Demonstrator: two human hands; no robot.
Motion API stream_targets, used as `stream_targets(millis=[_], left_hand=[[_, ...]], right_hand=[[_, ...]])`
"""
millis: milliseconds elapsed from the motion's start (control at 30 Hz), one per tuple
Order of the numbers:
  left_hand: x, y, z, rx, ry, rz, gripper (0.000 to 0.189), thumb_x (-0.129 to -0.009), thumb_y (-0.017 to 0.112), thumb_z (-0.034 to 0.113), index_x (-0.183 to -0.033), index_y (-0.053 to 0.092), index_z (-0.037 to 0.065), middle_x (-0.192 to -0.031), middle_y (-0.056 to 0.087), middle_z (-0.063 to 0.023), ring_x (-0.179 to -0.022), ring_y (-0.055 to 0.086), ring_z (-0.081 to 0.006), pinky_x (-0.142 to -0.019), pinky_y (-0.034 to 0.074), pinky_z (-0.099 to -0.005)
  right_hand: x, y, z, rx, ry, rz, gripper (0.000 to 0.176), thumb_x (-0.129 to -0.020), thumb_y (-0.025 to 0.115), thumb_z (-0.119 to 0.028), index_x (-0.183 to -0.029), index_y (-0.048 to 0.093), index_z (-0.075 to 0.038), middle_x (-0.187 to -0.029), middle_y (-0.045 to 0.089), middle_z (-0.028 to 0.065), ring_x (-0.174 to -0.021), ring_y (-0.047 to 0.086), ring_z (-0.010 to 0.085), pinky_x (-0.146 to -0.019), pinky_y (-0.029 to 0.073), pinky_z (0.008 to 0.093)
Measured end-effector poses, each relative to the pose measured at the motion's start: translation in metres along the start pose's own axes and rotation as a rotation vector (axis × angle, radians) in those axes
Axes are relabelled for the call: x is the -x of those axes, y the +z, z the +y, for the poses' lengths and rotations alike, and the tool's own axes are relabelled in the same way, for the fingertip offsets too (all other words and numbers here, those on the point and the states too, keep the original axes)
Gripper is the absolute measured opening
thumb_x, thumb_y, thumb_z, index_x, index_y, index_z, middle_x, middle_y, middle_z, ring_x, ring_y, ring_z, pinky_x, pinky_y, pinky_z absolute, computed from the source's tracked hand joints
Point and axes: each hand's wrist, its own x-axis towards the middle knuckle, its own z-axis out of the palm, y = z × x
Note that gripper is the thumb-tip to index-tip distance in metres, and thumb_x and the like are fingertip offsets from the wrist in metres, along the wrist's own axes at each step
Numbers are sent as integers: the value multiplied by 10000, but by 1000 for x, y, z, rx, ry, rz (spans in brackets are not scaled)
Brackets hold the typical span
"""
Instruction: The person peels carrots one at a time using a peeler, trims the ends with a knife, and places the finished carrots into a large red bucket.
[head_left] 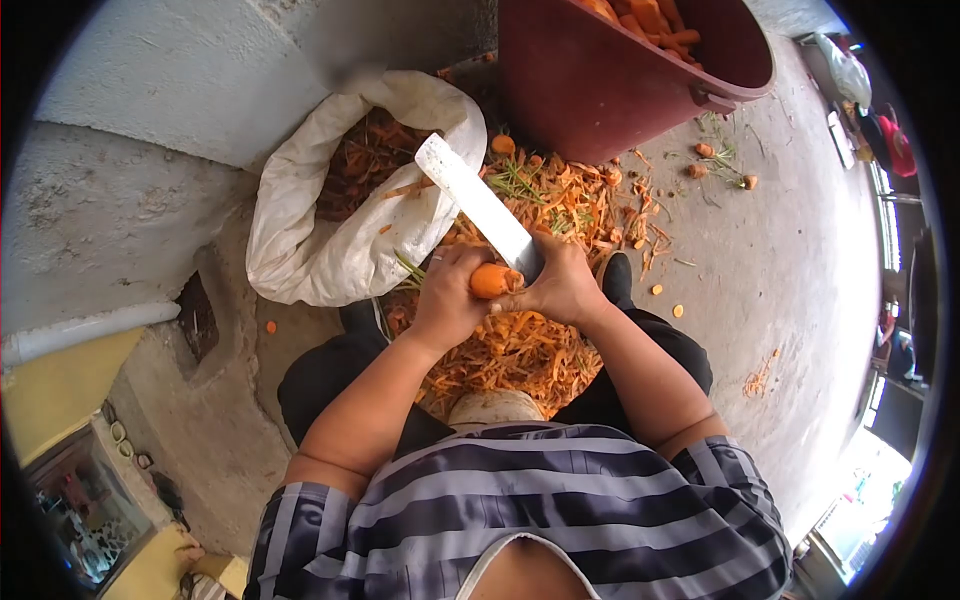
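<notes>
My left hand (449, 297) grips an orange carrot (491, 281), whose cut end shows between my two hands. My right hand (562, 285) holds a large knife (480, 203) by its handle; the wide blade points up and to the left, with its base lying against the carrot. Both hands meet above a heap of orange carrot peelings (520, 340) on the concrete floor between my knees.
A white sack (310, 240) holding peelings lies open at the left. A dark red tub (590, 80) with peeled carrots stands behind the heap. Carrot ends (706, 151) and scraps are scattered on the floor (790, 250) to the right. Concrete steps (120, 200) rise at the left.
</notes>
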Motion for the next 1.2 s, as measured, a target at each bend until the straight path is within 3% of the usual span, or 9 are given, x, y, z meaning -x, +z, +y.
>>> stream_targets(millis=[133, 533, 733, 867, 967, 1033, 1133, 1167, 1200], left_hand=[[5, 3, -5, -16, -19, -50, 353, -601, 702, 101, -925, 563, 75, -888, 568, -114, -875, 521, -332, -764, 416, -408], [11, 4, -4, -117, -91, -16, 346, -611, 671, 109, -937, 562, 71, -851, 578, -133, -837, 543, -334, -734, 425, -419], [12, 14, -13, -63, -116, 23, 344, -590, 677, 85, -913, 561, 64, -861, 579, -127, -843, 541, -332, -739, 423, -415], [7, 9, -11, 204, -205, -29, 327, -571, 686, 18, -866, 548, 36, -844, 579, -99, -820, 556, -260, -720, 438, -347], [5, 0, -7, 364, -203, -163, 275, -633, 677, 12, -870, 542, 40, -835, 572, -41, -807, 556, -130, -726, 440, -262], [3, -2, -7, 403, -161, -226, 271, -641, 688, 29, -871, 544, 40, -844, 569, -35, -813, 550, -126, -741, 437, -260], [0, -1, 14, 604, -99, -153, 387, -595, 773, 148, -906, 572, 37, -813, 579, -57, -790, 568, -173, -721, 441, -290], [-1, -3, 16, 534, -21, -165, 373, -596, 771, 143, -899, 580, 42, -820, 585, -57, -802, 573, -182, -732, 442, -293], [-2, -5, 18, 466, 51, -175, 358, -597, 769, 139, -893, 589, 47, -826, 591, -58, -813, 579, -192, -742, 443, -296]], right_hand=[[3, 5, 6, 103, -60, 19, 760, -469, 759, -553, -880, 561, 55, -700, 608, 194, -669, 620, 318, -642, 497, 371], [12, 29, 8, 95, -23, 17, 656, -639, 651, -553, -887, 583, 50, -659, 601, 200, -633, 614, 327, -616, 497, 380], [15, 42, 0, 20, 38, 70, 645, -696, 587, -579, -786, 585, 60, -634, 586, 216, -603, 604, 333, -590, 487, 383], [-4, 23, 20, -589, 466, -155, 683, -714, 566, -603, -770, 579, 77, -637, 590, 150, -587, 590, 250, -583, 478, 339], [-3, 5, 17, -448, 110, -87, 714, -577, 719, -556, -854, 566, 84, -728, 601, 139, -681, 589, 213, -629, 473, 316], [-3, -2, 15, -280, 12, -112, 798, -422, 827, -480, -936, 560, 68, -784, 603, 148, -737, 592, 223, -686, 467, 323], [6, -10, 2, -157, -106, -115, 774, -412, 866, -291, -1025, 528, 40, -815, 578, 77, -762, 545, 150, -698, 445, 295], [6, -12, 2, -159, -186, -109, 842, -360, 844, -438, -976, 533, 45, -773, 601, 168, -749, 603, 272, -692, 466, 344], [9, -17, -2, -111, -184, -138, 831, -360, 844, -435, -964, 532, 43, -774, 600, 173, -749, 604, 276, -689, 467, 347]])
